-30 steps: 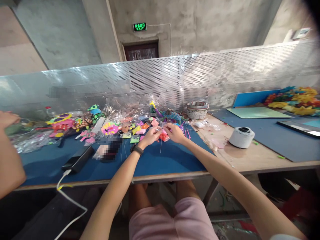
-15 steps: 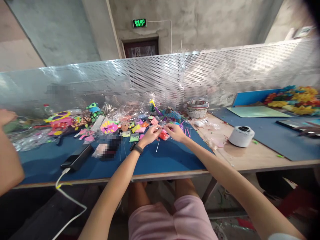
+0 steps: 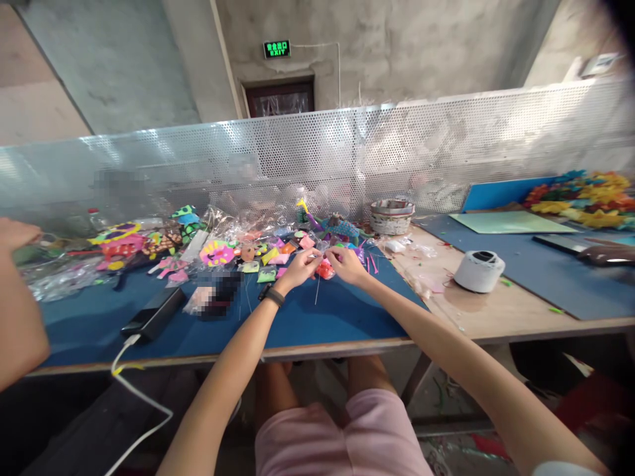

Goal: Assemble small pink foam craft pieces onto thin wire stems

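Note:
My left hand (image 3: 303, 268) is closed in a pinch on a thin wire (image 3: 317, 291), which hangs down over the blue mat (image 3: 347, 324). Close beside it, my right hand (image 3: 344, 263) is pinched too; what its fingertips hold is too small to make out. A red-orange piece (image 3: 325, 268) shows between and just below the hands. Small coloured packets, among them a green one (image 3: 266, 274) and a yellow one (image 3: 270, 256), lie left of my left hand. Behind the hands is a blue patterned figure (image 3: 342, 229).
A black power bank (image 3: 153, 312) with a white cable lies left. Colourful clay figures (image 3: 119, 243) and plastic wrap fill the back left. A woven basket (image 3: 391, 217) and white roll (image 3: 479, 271) stand right. Other people's arms (image 3: 17, 311) reach in at both sides.
The wire's lower end has shifted slightly right. My hands have barely moved. At the far right, another person's hand and the dark flat object near it have moved left.

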Available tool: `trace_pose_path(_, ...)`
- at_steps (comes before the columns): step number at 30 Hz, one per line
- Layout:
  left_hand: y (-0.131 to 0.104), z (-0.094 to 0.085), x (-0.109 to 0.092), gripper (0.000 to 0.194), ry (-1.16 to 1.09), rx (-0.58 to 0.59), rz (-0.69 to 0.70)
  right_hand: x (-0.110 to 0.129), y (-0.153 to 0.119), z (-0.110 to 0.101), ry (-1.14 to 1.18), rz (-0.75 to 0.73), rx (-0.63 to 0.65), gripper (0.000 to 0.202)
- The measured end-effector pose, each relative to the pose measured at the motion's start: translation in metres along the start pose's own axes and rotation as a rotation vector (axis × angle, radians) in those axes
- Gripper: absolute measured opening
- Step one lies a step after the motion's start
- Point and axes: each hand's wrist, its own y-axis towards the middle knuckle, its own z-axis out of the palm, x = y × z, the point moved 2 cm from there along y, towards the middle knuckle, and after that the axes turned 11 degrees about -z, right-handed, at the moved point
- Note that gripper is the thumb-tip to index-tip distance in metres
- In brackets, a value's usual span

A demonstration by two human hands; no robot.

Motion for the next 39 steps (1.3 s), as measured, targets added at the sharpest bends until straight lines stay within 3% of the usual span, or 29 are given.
trace_pose_path(8,0.0,0.0,0.001,0.041,0.01,-0.016,0.023,-0.006,0.002,0.0,0.103,0.052,0.02,0.029)
trace_pose_path(17,-0.001,-0.002,-0.002,0.038,-0.05,-0.006,0.061,-0.003,-0.001,-0.005,0.069,-0.085,0.117,0.032)
trace_pose_path(21,0.0,-0.004,0.003,0.042,-0.045,-0.053,-0.014,-0.005,-0.001,-0.007,0.025,-0.093,0.095,0.033)
trace_pose_path(27,0.002,-0.002,0.011,0.048,-0.111,-0.016,-0.119,-0.015,0.001,-0.016,-0.002,-0.043,0.084,0.028)
trace_pose_path(39,0.005,0.0,0.021,0.054,-0.097,-0.033,-0.169,-0.023,-0.003,-0.018,-0.038,-0.019,0.177,0.023)
